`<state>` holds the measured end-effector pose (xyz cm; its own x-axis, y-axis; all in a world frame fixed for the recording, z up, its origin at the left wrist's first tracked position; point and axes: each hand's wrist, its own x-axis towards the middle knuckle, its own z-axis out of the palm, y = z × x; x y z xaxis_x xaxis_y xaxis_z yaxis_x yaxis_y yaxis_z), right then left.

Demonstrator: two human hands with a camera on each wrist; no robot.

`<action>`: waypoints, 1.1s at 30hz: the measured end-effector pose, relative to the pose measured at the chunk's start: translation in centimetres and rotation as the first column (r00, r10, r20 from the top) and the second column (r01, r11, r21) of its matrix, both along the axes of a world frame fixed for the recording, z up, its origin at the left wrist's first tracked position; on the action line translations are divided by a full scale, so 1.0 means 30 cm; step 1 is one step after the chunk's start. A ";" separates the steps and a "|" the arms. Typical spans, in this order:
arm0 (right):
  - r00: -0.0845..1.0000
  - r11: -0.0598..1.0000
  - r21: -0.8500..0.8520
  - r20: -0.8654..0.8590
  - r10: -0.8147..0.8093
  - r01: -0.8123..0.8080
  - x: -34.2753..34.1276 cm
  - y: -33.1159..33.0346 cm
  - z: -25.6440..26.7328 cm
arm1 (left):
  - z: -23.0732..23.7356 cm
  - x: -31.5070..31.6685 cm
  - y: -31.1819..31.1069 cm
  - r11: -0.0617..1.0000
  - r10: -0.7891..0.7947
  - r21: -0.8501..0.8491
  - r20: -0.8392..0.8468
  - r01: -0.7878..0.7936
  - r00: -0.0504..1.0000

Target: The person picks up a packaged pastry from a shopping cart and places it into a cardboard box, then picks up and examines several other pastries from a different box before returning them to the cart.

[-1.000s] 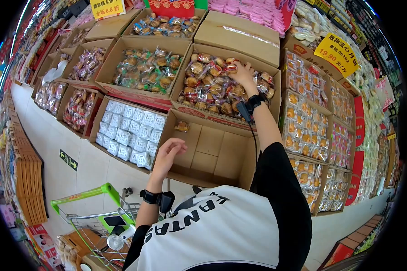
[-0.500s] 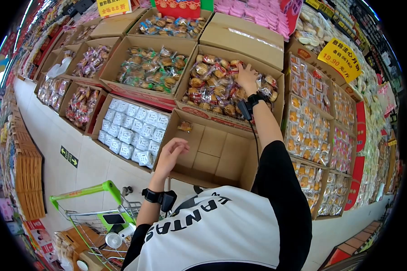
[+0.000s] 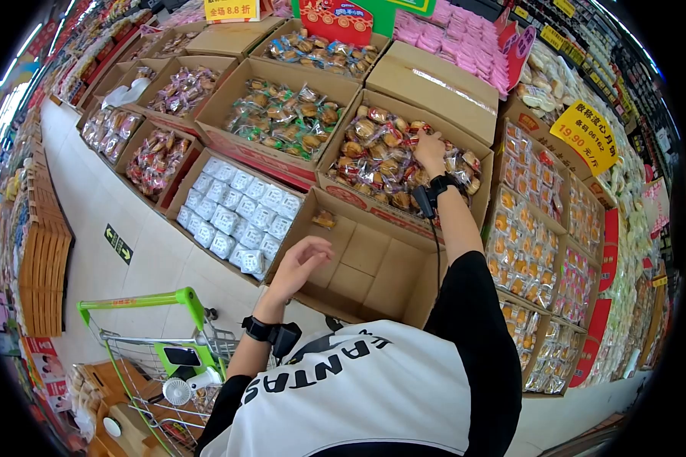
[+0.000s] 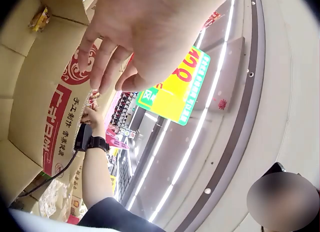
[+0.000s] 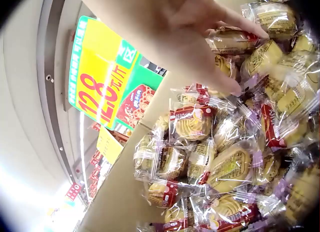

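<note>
My right hand (image 3: 432, 156) reaches into a cardboard box of wrapped mooncakes (image 3: 377, 162). In the right wrist view, the thumb and fingers of the right hand (image 5: 185, 36) are spread apart among the packs, with a fingertip against a red-labelled mooncake (image 5: 232, 41). Clear wrappers with red and gold print cover the cakes around it. My left hand (image 3: 301, 268) hovers over the left side of a nearly bare cardboard box (image 3: 366, 263), fingers loosely bent and holding nothing. One small wrapped pack (image 3: 324, 219) lies in that box's far left corner.
White wrapped packs (image 3: 236, 213) fill a box on the left, and green-wrapped cakes (image 3: 286, 118) stand behind it. Boxes of orange-centred packs (image 3: 522, 244) line the right. A shopping cart (image 3: 152, 358) stands at lower left. A price sign (image 5: 100, 74) hangs overhead.
The head view has turned, so the boxes sit further right and lower. My right hand stays in the mooncake box, its fingers less spread than before. The left hand keeps its loose pose.
</note>
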<state>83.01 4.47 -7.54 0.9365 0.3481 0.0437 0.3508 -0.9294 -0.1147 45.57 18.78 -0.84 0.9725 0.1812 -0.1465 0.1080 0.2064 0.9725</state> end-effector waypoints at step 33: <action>0.320 0.203 0.832 -0.032 0.947 -0.516 -0.991 0.206 0.331 | 0.083 -0.233 -0.009 0.892 0.404 0.154 0.147 -0.425 0.903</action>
<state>53.28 10.66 2.38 0.1550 0.9461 0.2842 0.5013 0.1726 -0.8479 38.57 18.52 1.65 0.8111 0.5843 0.0273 -0.0568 0.0322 0.9979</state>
